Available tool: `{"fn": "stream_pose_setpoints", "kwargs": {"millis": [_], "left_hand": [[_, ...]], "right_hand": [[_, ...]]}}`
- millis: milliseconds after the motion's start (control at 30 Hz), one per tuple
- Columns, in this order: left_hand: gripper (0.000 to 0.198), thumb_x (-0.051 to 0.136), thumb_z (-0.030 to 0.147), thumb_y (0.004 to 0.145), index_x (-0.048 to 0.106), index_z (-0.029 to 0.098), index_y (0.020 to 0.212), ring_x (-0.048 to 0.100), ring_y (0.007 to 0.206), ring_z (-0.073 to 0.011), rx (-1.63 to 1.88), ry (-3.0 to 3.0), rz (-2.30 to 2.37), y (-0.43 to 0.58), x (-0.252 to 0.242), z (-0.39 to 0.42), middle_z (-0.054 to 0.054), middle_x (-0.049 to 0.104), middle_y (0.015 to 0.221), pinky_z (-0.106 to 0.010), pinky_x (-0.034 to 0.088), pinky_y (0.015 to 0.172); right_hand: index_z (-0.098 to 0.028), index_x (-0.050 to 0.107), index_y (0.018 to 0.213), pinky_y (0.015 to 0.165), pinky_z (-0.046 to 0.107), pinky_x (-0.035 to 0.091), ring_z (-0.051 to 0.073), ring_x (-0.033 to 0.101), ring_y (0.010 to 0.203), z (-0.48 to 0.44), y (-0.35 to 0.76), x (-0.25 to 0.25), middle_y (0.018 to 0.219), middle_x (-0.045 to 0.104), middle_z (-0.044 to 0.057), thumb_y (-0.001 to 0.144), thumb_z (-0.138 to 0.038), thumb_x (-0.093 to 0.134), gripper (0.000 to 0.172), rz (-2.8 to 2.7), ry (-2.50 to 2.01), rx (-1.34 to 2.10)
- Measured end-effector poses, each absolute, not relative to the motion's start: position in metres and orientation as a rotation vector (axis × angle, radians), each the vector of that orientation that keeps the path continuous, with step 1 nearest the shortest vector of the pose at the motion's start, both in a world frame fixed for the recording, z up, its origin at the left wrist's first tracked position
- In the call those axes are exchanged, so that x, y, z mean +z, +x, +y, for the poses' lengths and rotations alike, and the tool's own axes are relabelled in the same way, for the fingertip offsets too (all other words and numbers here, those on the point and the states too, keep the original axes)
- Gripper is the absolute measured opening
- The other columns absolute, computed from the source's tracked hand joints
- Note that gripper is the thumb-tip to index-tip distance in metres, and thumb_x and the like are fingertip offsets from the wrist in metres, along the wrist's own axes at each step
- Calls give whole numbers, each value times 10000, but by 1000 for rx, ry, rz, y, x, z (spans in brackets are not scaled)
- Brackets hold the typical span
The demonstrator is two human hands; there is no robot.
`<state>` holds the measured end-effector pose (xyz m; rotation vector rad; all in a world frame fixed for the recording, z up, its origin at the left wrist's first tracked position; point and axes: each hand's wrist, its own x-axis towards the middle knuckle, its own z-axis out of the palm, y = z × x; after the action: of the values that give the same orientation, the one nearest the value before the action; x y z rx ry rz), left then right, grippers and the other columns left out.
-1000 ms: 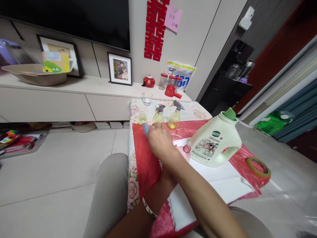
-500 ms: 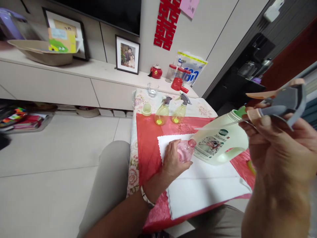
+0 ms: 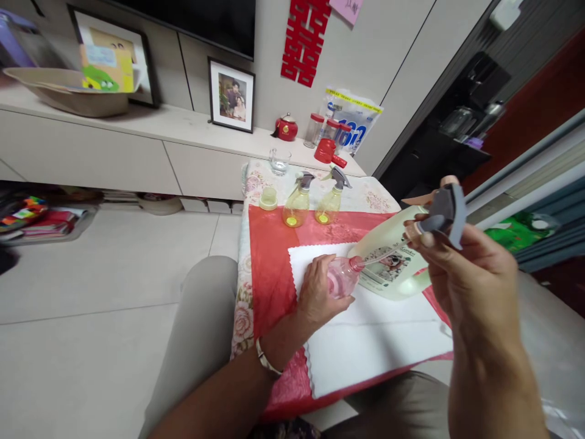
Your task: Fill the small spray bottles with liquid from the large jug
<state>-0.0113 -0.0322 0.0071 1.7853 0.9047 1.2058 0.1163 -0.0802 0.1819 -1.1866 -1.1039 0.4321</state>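
My left hand (image 3: 320, 292) is wrapped round a small clear pink bottle (image 3: 342, 277), tilted to the right above a white cloth (image 3: 365, 353). My right hand (image 3: 470, 268) grips a grey and peach spray trigger head (image 3: 441, 216) by its collar. From the head a thin clear tube runs down to the left, its tip at the pink bottle's mouth. Behind the tube stands a large pale green jug (image 3: 393, 268) with a label, partly hidden by my right hand. Two yellow spray bottles (image 3: 297, 206) with grey triggers stand farther back.
A pale green cap (image 3: 268, 199) and a glass cup (image 3: 280, 161) sit at the table's far left. Behind, a low cabinet bears a red pot (image 3: 286, 129), red-lidded jars (image 3: 314, 131), a red scoop-like item (image 3: 325, 150) and a photo frame (image 3: 231, 94).
My right hand has moved left and down with the spray head, bringing the tube's tip to the pink bottle's mouth. My left hand has stayed round the bottle.
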Motion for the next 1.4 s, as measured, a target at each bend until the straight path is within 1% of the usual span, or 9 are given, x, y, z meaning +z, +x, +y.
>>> {"fn": "stream_pose_setpoints", "kwargs": {"millis": [100, 367, 467, 533, 733, 1033, 1167, 1267, 1400], "left_hand": [[898, 871, 112, 548, 406, 221, 1308, 568, 1218, -328, 1214, 1797, 879, -11, 7, -32, -112, 574, 1292, -535, 480, 1065], [961, 898, 130, 510, 400, 222, 1326, 553, 1234, -348, 1180, 1756, 873, -7, 1, -29, -114, 557, 1317, -549, 463, 1077], [958, 899, 131, 511, 407, 225, 1329, 545, 1247, -356, 1147, 1742, 882, -8, 2, -29, -117, 552, 1330, -554, 448, 1091], [955, 900, 128, 516, 411, 222, 1331, 542, 1254, -356, 1133, 1739, 879, -9, 2, -29, -119, 552, 1333, -551, 446, 1094], [968, 916, 125, 502, 417, 244, 1323, 554, 1249, -341, 1135, 1742, 880, -9, 1, -29, -95, 554, 1328, -540, 461, 1079], [982, 910, 105, 503, 400, 230, 1333, 542, 1255, -327, 1121, 1734, 861, -9, 1, -28, -102, 543, 1335, -525, 454, 1088], [977, 907, 106, 505, 400, 231, 1331, 544, 1247, -334, 1123, 1735, 868, -8, 1, -28, -103, 542, 1337, -534, 453, 1087], [982, 911, 115, 500, 401, 235, 1331, 540, 1252, -343, 1110, 1725, 867, -8, 1, -28, -103, 540, 1338, -538, 447, 1095], [975, 907, 113, 500, 408, 237, 1328, 540, 1252, -345, 1115, 1734, 862, -8, 1, -29, -103, 541, 1337, -540, 444, 1098]], "right_hand": [[-253, 784, 925, 849, 300, 496, 153, 636, 879, -74, 119, 158, 954, 712, 0, 702, -218, 844, 234, -1066, -1220, 566], [-293, 778, 996, 967, 345, 466, 183, 640, 1017, -72, 131, 101, 1068, 729, 7, 777, -277, 811, 222, -1127, -1289, 787], [-294, 777, 1000, 993, 361, 456, 195, 638, 1062, -74, 134, 98, 1134, 722, 10, 783, -286, 807, 219, -1142, -1288, 816], [-296, 778, 1010, 985, 363, 462, 194, 641, 1045, -73, 135, 99, 1140, 723, 11, 781, -288, 811, 232, -1155, -1293, 830], [-297, 787, 988, 936, 343, 487, 184, 644, 993, -70, 136, 103, 1095, 735, 7, 758, -306, 830, 235, -1156, -1304, 833], [-288, 769, 997, 1004, 431, 477, 228, 666, 1015, -72, 135, 99, 1032, 745, 25, 765, -350, 815, 244, -1124, -1287, 803], [-264, 770, 946, 1003, 445, 482, 242, 664, 1035, -73, 135, 95, 1043, 743, 43, 777, -358, 799, 196, -1153, -1312, 838], [-270, 766, 961, 1015, 435, 476, 238, 654, 1070, -74, 137, 93, 1082, 737, 40, 786, -358, 795, 198, -1172, -1332, 850], [-280, 765, 977, 965, 401, 502, 217, 661, 1009, -74, 140, 92, 1047, 739, 31, 787, -359, 799, 208, -1209, -1357, 859]]}}
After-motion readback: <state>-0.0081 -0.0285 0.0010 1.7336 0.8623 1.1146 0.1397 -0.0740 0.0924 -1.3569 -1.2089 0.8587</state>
